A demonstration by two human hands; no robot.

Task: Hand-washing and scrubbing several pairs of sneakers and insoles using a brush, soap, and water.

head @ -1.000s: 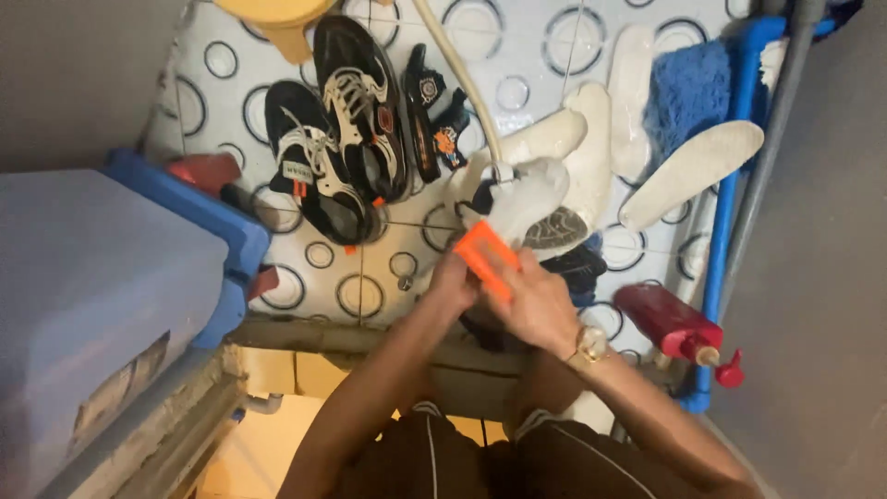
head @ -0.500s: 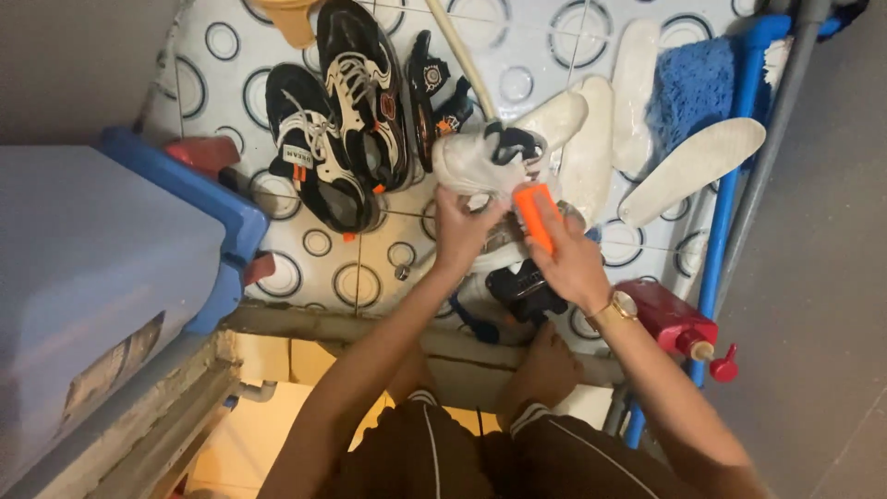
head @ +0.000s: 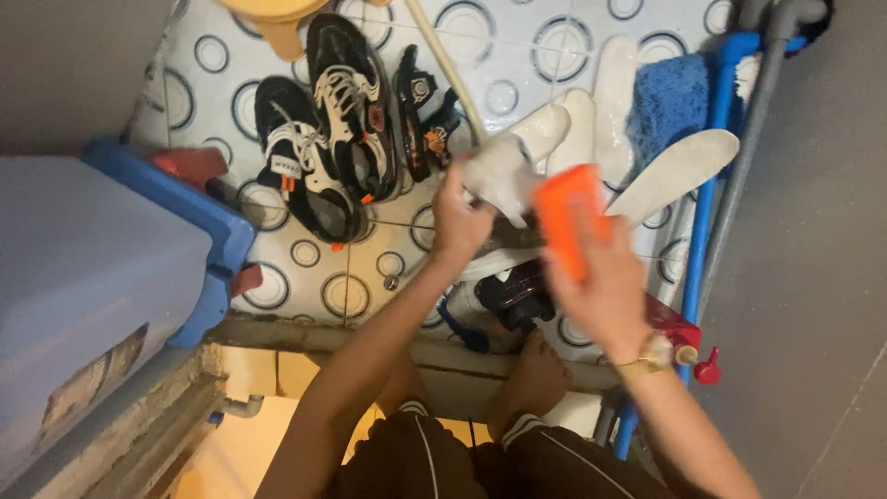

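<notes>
My right hand (head: 605,296) grips an orange brush (head: 570,226), blurred by motion. My left hand (head: 459,222) holds a white shoe (head: 504,166) above the ringed tiles (head: 545,42). A red bottle (head: 679,337) sits partly hidden behind my wrist; black shoes (head: 337,139) lie beyond.

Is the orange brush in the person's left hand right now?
No, the orange brush is in the right hand, while the left hand holds a white shoe.

Left: large blue plastic storage bin (head: 111,277) beside two black lace-up shoes (head: 328,139).
Centre: white shoe (head: 504,166) (held up) left of orange scrubbing brush (head: 573,217).
Right: white insole (head: 674,171) behind brush.
</notes>
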